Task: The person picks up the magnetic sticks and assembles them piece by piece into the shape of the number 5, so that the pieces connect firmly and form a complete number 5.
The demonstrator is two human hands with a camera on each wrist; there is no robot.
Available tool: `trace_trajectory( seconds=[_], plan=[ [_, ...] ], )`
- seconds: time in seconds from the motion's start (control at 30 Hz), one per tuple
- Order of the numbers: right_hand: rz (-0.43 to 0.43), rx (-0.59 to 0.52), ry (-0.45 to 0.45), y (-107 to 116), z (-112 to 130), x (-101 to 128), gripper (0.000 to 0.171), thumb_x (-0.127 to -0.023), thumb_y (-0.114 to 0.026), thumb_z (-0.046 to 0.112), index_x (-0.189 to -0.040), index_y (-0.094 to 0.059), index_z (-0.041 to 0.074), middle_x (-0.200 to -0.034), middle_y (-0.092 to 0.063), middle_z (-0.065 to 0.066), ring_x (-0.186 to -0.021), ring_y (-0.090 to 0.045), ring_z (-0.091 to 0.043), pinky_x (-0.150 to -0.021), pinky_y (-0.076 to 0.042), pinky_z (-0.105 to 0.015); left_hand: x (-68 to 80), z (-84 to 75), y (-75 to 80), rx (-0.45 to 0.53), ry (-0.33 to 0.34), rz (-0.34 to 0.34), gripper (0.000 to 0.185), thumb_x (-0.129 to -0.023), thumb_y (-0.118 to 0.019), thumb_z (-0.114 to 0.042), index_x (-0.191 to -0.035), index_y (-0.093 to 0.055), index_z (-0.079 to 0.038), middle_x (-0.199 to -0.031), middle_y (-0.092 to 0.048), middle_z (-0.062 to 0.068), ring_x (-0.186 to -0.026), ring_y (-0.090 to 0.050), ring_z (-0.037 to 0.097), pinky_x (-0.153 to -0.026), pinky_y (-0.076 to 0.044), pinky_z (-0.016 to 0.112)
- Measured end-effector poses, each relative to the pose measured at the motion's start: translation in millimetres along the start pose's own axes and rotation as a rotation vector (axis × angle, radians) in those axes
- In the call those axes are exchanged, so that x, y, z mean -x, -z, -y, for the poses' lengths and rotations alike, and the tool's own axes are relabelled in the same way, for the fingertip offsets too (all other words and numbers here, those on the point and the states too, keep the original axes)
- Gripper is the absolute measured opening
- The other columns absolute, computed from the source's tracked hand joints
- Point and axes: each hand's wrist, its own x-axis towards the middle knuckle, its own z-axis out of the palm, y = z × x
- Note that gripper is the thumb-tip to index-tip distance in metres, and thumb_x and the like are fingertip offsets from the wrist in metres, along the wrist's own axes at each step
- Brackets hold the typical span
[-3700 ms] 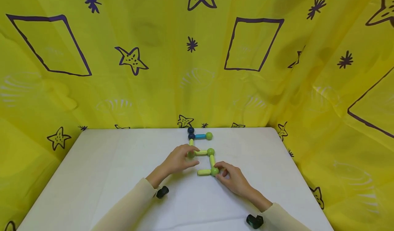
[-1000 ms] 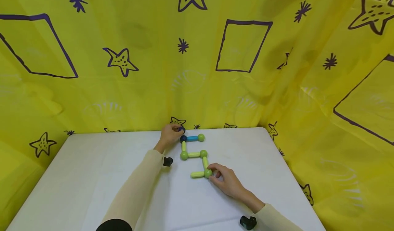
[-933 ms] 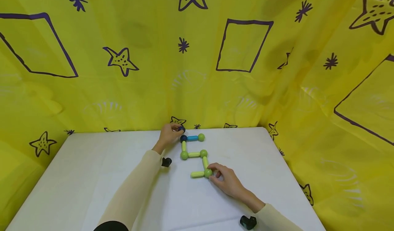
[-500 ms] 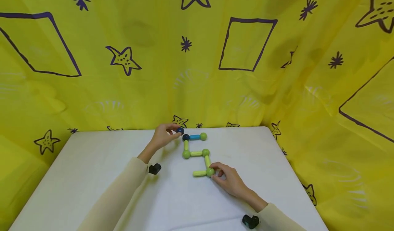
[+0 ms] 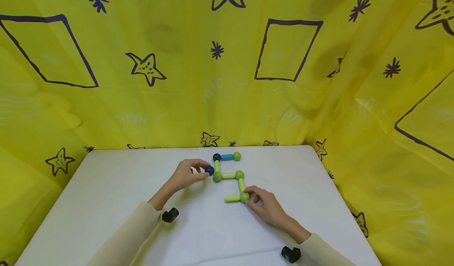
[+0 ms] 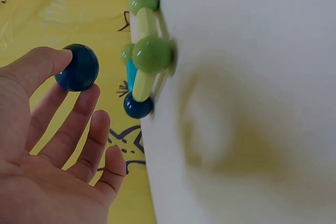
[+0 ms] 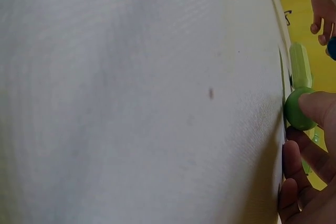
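Observation:
My left hand pinches a dark blue ball between thumb and fingers, held above the table just left of a green ball. In the left wrist view the same blue ball hangs clear of the surface. A zigzag chain of balls and rods lies on the table: a dark blue ball, a blue rod, a green ball at its end, then pale green rods and green balls. My right hand pinches the nearest green ball, whose free rod points left.
The chain stands on a white table whose far edge meets a yellow curtain printed with stars and shapes. Black wrist cameras sit on both sleeves.
My left hand has lifted the loose dark blue ball from beyond the chain's far end and brought it nearer, beside the middle green ball. My right hand stays on the nearest green ball.

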Motion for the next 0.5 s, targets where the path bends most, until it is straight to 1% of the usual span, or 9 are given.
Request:
trace_trajectory(
  seconds=[0.2, 0.3, 0.37, 0.5],
  plan=[
    [-0.013, 0.001, 0.016, 0, -2, 0, 0.034, -0.091, -0.078, 0.008, -0.122, -0.067, 0.017, -0.104, -0.07, 0.004, -0.076, -0.056, -0.004, -0.068, -0.048, -0.028, 18.5, 5.1, -18.6, 0.051, -0.014, 0.078, 0.024, -0.087, -0.082, -0.017, -0.111, -0.078, -0.014, -0.102, -0.075, -0.003, -0.084, -0.061, 0.015, -0.071, -0.049, 0.028],
    [-0.014, 0.0, 0.014, -1, -2, 0, 0.035, -0.091, -0.078, 0.007, -0.122, -0.067, 0.017, -0.104, -0.069, 0.004, -0.076, -0.056, -0.004, -0.068, -0.048, -0.028, 26.0, 8.9, -26.4, 0.074, -0.007, 0.109, 0.023, -0.087, -0.082, -0.015, -0.11, -0.078, -0.013, -0.101, -0.075, -0.002, -0.084, -0.061, 0.016, -0.071, -0.049, 0.027],
    [-0.012, 0.002, 0.01, -1, -2, -1, 0.035, -0.09, -0.078, 0.007, -0.122, -0.067, 0.017, -0.104, -0.069, 0.004, -0.076, -0.056, -0.003, -0.068, -0.048, -0.027, 30.2, 10.8, -29.9, 0.086, 0.003, 0.123, 0.023, -0.087, -0.082, -0.014, -0.109, -0.078, -0.013, -0.101, -0.074, -0.003, -0.084, -0.061, 0.016, -0.071, -0.049, 0.026],
    [-0.005, 0.006, -0.001, 0, -3, -1, 0.036, -0.09, -0.078, 0.007, -0.123, -0.067, 0.017, -0.105, -0.069, 0.004, -0.076, -0.056, -0.004, -0.068, -0.047, -0.026, 36.1, 12.5, -33.8, 0.089, 0.004, 0.138, 0.023, -0.086, -0.083, -0.014, -0.108, -0.078, -0.013, -0.098, -0.073, -0.005, -0.084, -0.061, 0.018, -0.071, -0.048, 0.025]
  ],
)
